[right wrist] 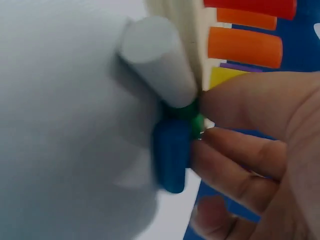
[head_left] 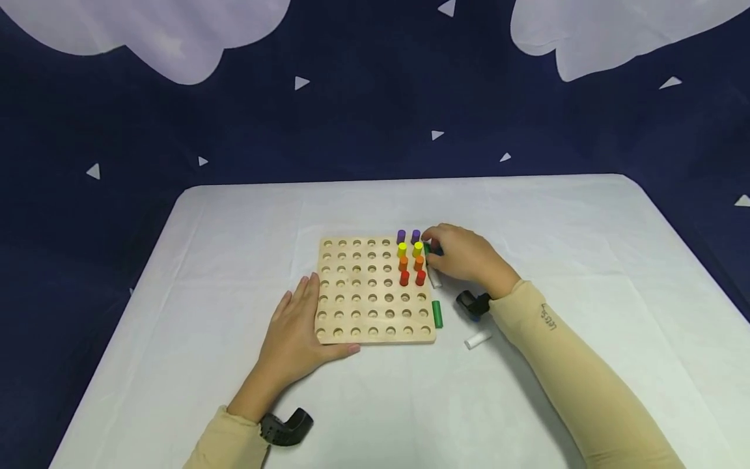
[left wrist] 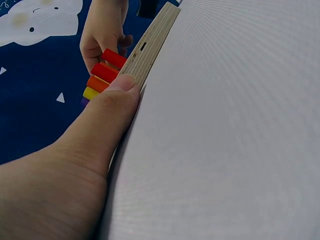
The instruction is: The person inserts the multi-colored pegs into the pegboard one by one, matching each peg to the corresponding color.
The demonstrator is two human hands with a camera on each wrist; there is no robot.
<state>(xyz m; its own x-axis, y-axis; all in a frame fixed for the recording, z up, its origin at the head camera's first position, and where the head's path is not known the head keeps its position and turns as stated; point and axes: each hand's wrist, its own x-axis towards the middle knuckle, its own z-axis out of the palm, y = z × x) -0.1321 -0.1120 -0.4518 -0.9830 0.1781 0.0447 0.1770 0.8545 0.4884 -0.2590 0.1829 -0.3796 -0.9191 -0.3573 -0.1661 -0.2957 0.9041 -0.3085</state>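
Note:
A wooden pegboard (head_left: 375,306) lies mid-table. Its far right columns hold upright pairs of purple pegs (head_left: 408,236), yellow pegs (head_left: 409,249), orange pegs (head_left: 411,263) and red pegs (head_left: 413,278). My right hand (head_left: 430,246) sits at the board's right edge. In the right wrist view the right hand (right wrist: 200,125) pinches a green peg (right wrist: 187,112), with a blue peg (right wrist: 172,150) and a white peg (right wrist: 157,60) lying against it. My left hand (head_left: 301,319) lies flat at the board's near left corner, its thumb (left wrist: 120,92) pressed to the board's edge (left wrist: 150,45).
A second green peg (head_left: 437,313) lies beside the board's right edge, and a loose white peg (head_left: 477,339) rests nearer me. The white-covered table (head_left: 556,228) ends at a dark blue backdrop behind. Most board holes hold nothing.

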